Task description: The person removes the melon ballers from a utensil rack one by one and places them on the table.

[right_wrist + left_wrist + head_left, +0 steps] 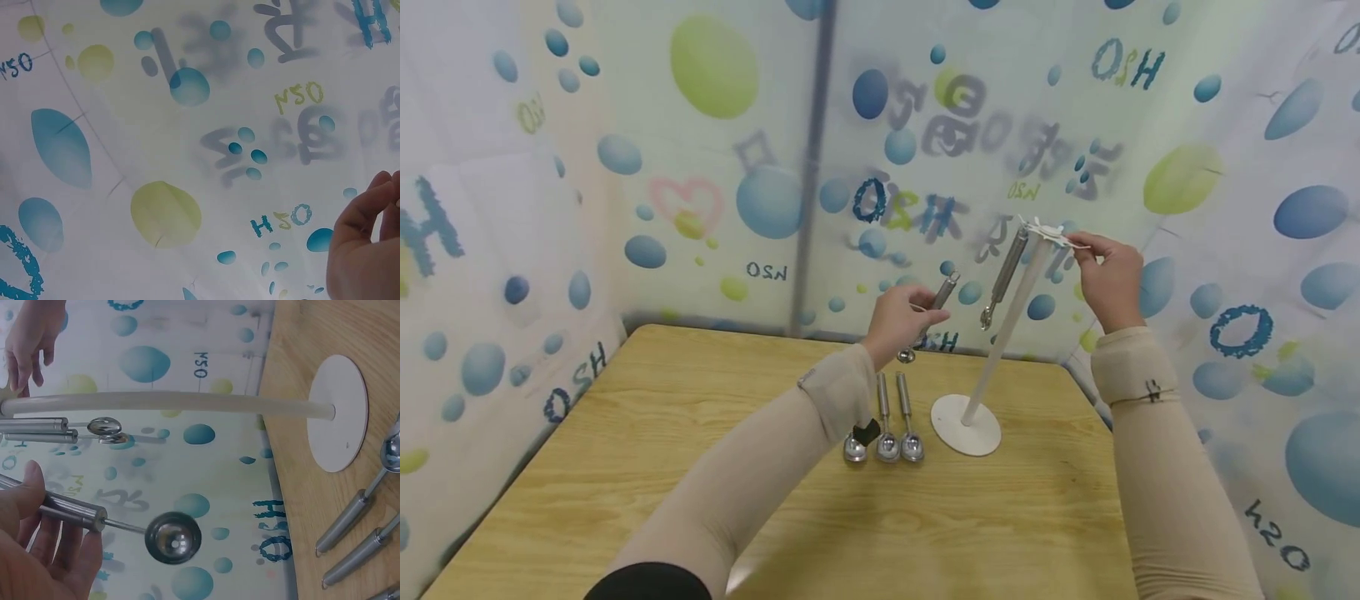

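My left hand (901, 321) grips a metal melon baller (173, 538) by its handle, with its round scoop pointing down above the table. To the right stands a white rack with a round base (966, 426), a tilted-looking post (1009, 337) and a hooked top (1047, 231). My right hand (1111, 279) pinches the edge of that top between thumb and fingers. Two melon ballers (105, 425) hang from the rack in the left wrist view, one nearly behind the other. In the right wrist view only part of the right hand (365, 240) shows.
Three more metal scoops (912, 447) lie side by side on the wooden table (700, 433), left of the rack's base; my left sleeve partly covers one. A printed sheet (760, 275) with coloured dots encloses the table at the back and both sides.
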A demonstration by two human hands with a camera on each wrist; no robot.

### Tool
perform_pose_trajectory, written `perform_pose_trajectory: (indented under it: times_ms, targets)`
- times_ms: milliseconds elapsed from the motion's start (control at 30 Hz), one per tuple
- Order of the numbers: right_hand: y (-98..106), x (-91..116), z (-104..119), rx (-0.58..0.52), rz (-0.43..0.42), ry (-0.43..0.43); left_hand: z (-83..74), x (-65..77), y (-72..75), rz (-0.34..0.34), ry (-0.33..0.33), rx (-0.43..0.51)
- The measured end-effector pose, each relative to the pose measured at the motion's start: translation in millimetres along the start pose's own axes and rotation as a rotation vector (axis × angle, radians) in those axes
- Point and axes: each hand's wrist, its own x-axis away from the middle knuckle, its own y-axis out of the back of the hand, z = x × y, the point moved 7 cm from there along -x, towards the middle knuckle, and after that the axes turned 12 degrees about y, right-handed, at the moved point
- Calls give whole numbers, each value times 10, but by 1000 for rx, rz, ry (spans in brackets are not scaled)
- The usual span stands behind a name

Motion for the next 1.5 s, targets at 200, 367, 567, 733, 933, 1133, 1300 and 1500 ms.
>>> perform_pose_trajectory:
  times_ms: [200,367,567,733,933,1133,1300,1500]
  targets:
    - [0,7,-30,-3,-2,-17,177,0,109,-23,43,26]
    - [6,10,-35,-6,-13,-26,295,5,205,-29,63,37]
    - [-8,3,-45,-22,-20,-29,467,-6,340,-38,76,58]
    - [-19,12,-49,-39,-24,-41,621,-10,451,-60,95,13]
    - [-13,14,-32,-38,-34,-39,781,10,574,-80,137,21]
    - [-16,10,-47,-38,-33,-50,940,49,668,-78,202,81]
    - [-20,16,-54,-48,-24,-63,1095,75,762,-75,226,92]
    - [-23,19,-56,-58,-6,-93,1329,97,910,-104,261,82]
